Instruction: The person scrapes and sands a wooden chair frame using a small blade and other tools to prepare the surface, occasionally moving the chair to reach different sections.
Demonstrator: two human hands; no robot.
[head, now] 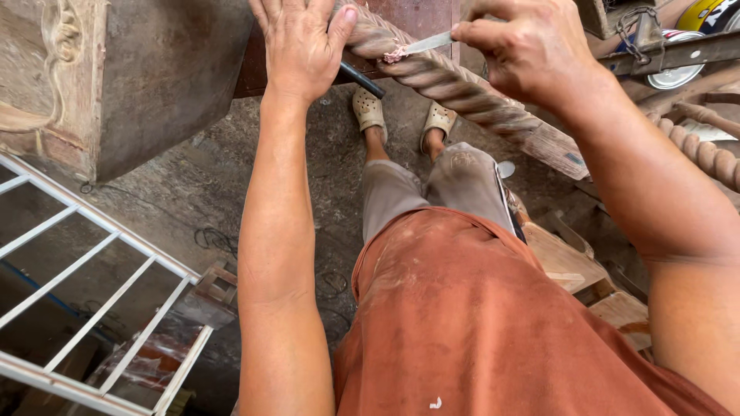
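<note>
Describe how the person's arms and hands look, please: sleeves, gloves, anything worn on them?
Both arms are bare up to the frame's edge; no sleeves show on them. The left hand and right hand wear no gloves, rings or watch. The forearms look lightly dusty. The shirt is rust-orange, with pale dust marks.

The top edge cuts off the fingertips of the left hand (302, 42), and the palm hides the stretch of twisted wooden post (455, 85) beneath it. The right hand (528, 48) covers the handle of the thin blade (428, 42), so only the metal tip shows, with a pinkish smear on it that is perhaps filler (too small to tell). A dark rod (361, 79) disappears under the left palm. The second twisted post (705, 150) runs off the right edge. The carved wooden block (116, 77) is cropped at top and left, its carving only partly visible.
</note>
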